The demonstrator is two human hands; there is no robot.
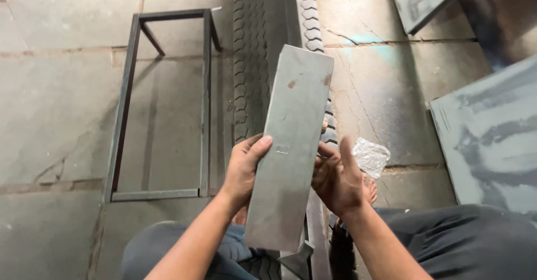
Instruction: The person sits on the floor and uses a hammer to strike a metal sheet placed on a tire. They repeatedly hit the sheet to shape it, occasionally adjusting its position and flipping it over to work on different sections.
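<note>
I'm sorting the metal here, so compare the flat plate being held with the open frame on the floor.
The long flat grey metal plate is a solid sheet; the dark rectangular metal frame is only thin bars around an open middle. The plate is held up off the floor between the left hand and the right hand; the frame lies on the stone floor, touched by neither. The plate looks lighter grey with small rusty spots. Both are long, narrow and metal.

Bare stone floor [56,106] lies open left; metal frame [126,106] and tyre strip [249,62] crowd the middle.
</note>
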